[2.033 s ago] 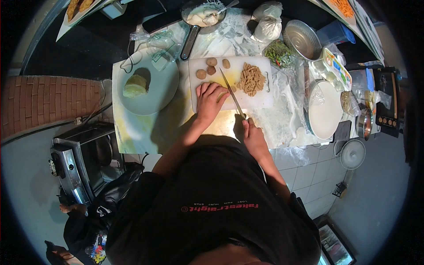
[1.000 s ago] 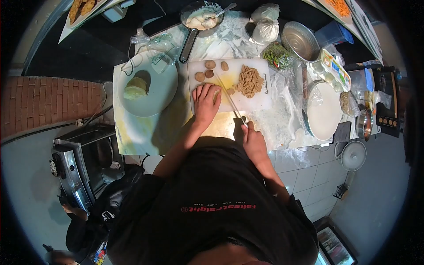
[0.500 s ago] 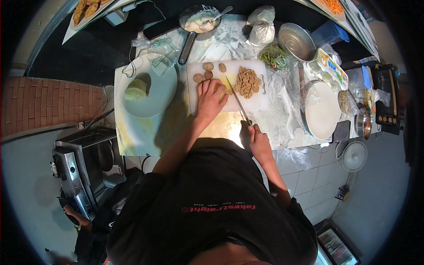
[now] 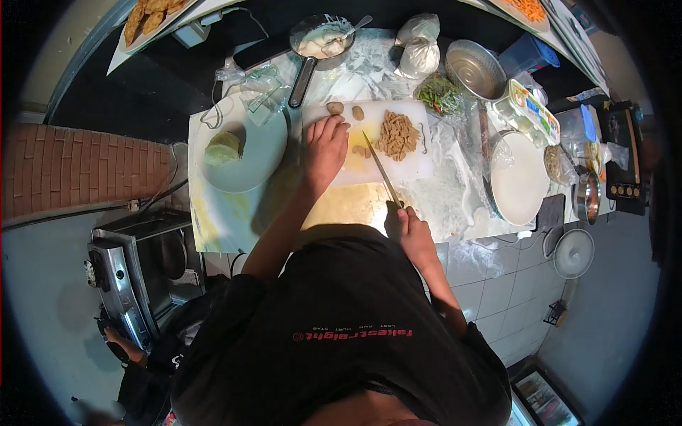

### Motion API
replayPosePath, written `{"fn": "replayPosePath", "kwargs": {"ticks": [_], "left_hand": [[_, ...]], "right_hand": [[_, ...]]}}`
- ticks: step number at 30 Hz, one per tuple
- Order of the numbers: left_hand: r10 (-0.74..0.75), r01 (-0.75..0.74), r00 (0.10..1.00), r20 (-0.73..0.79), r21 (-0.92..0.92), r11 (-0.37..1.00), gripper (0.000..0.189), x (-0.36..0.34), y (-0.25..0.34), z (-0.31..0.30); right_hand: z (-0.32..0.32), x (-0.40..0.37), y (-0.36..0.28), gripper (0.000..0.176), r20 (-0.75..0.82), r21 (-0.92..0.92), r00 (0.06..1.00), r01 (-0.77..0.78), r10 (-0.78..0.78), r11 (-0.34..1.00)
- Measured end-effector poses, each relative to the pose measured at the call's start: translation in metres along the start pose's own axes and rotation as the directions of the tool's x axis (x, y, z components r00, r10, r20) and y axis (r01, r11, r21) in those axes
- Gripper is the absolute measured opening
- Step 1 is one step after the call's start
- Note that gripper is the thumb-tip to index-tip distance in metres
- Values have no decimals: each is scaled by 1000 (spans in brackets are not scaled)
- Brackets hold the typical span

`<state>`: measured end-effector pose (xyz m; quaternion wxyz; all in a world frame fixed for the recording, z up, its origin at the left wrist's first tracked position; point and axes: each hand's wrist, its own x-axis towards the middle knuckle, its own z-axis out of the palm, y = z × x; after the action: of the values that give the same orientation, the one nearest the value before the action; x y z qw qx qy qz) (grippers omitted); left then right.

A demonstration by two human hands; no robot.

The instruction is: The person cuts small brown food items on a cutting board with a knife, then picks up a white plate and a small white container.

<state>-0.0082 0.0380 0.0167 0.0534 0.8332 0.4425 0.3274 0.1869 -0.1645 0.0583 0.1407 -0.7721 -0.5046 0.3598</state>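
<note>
My left hand lies over the left part of the white cutting board, fingers stretched forward and slightly apart. Its fingers cover the spot beside the brown meatballs; what lies beneath them is hidden. One meatball shows just past the fingertips, and a second meatball sits to its right. My right hand is closed around the handle of a knife, whose blade points away across the board. Left of the blade tip are a few cut slices. On its right lies a pile of brown strips.
A large plate with a pale green cabbage piece stands left. Behind the board are a pan of white batter, a white bag and a metal bowl. A white oval plate is right. Another person's hand shows lower left.
My left hand has moved left, off the cut slices and over the meatballs at the board's left side. The knife in my right hand has barely shifted.
</note>
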Motion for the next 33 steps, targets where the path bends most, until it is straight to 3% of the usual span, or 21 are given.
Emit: {"fn": "replayPosePath", "kwargs": {"ticks": [8,11,13,17,19,20,22,23,25,28,33], "left_hand": [[21,-19,999,34,-60,998,28,-16,10,-7],[-5,12,996,93,-70,997,31,-23,22,-7],[6,6,992,129,-91,996,32,-25,26,-5],[28,-14,990,135,-99,995,32,-25,27,2],[37,-22,988,149,-106,994,30,-24,26,4],[38,-23,988,148,-107,994,30,-24,26,2],[22,1,983,182,-125,992,27,-25,27,-1],[22,1,983,183,-123,992,27,-26,28,-1],[-19,43,985,170,-138,990,26,-29,29,0],[-25,47,991,135,-170,984,25,-28,28,7],[-17,35,992,124,-149,988,29,-28,24,11]], "right_hand": [[3,1,3,48,45,114,998,-39,34,993],[12,8,12,52,95,260,995,-39,15,965],[16,10,13,56,150,354,983,-151,104,923],[7,7,5,59,181,390,977,-179,116,903],[-6,4,-6,60,311,342,917,-352,249,871],[1,6,4,60,310,342,918,-352,249,871],[13,9,17,61,171,357,981,-152,96,921],[11,8,14,61,172,359,980,-152,95,921],[0,3,2,62,292,376,932,-316,212,871],[-5,4,-6,62,342,335,904,-371,255,866],[15,7,22,62,232,389,960,-241,159,889]]}}
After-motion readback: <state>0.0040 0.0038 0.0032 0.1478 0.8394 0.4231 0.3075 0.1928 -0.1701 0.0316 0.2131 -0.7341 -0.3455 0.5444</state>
